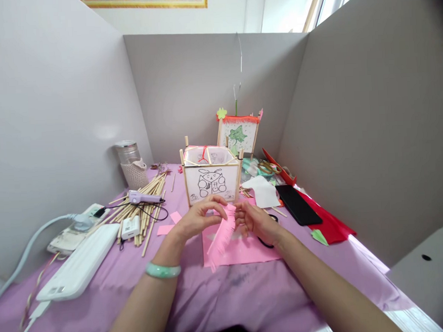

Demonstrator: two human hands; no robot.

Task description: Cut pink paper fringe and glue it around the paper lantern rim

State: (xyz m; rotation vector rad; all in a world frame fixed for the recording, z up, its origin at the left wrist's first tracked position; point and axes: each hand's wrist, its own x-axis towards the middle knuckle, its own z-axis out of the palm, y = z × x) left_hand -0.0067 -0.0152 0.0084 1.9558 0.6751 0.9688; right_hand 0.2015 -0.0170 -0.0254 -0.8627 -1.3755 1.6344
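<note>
You hold a pale-pink, fringed paper strip [223, 235] at its far end, between your left hand [204, 215] and right hand [257, 220]. Your left thumb and forefinger pinch its left edge; your right fingers curl in at its right edge, though whether they grip the paper you cannot tell from this angle. The strip's long axis slants from your fingertips toward the near left, its loose end hanging over a bright-pink rectangular sheet [252, 256] on the purple cloth [199, 306]. Both hands are about equally near the held end; the left is nearer the trailing length. Just beyond your fingers, on the far side, stands a white-panelled box with wooden-stick corners and a line-drawn animal [212, 183].
</note>
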